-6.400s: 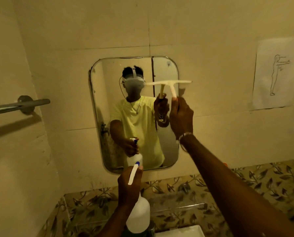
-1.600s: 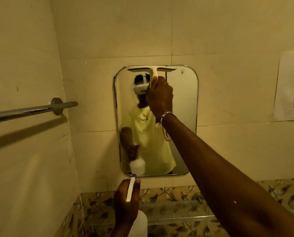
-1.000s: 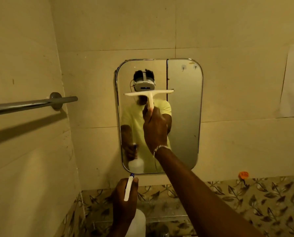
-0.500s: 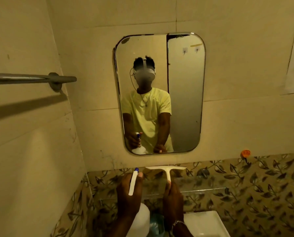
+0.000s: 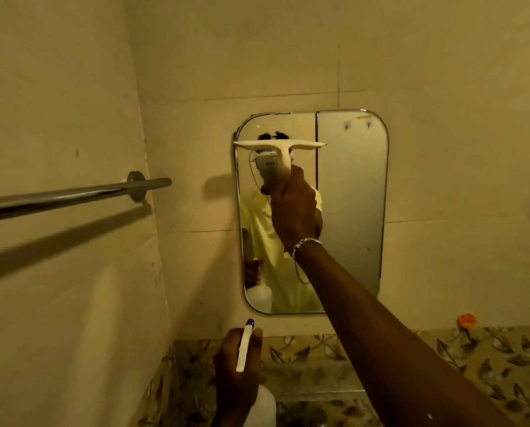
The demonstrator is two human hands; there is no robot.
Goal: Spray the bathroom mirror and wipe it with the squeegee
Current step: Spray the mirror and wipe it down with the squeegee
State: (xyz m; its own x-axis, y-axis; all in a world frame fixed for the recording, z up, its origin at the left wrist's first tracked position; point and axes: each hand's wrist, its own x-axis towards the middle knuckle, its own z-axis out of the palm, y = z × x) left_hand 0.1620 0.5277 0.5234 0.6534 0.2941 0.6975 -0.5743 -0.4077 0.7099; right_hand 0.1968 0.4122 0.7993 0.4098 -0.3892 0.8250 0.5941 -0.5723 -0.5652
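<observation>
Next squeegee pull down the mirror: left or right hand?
Right. The right hand grips the squeegee, blade up near the mirror top. The left hand is low, holding the spray bottle.

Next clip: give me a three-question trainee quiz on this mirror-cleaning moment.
1. True or false: the squeegee blade sits near the top of the mirror, over its left half.
2. Which hand holds the spray bottle? A) left hand B) right hand C) neither
3. Fill in: the metal bar on the left wall is a towel ____.

Key: 1 true; 2 A; 3 rail.
</observation>
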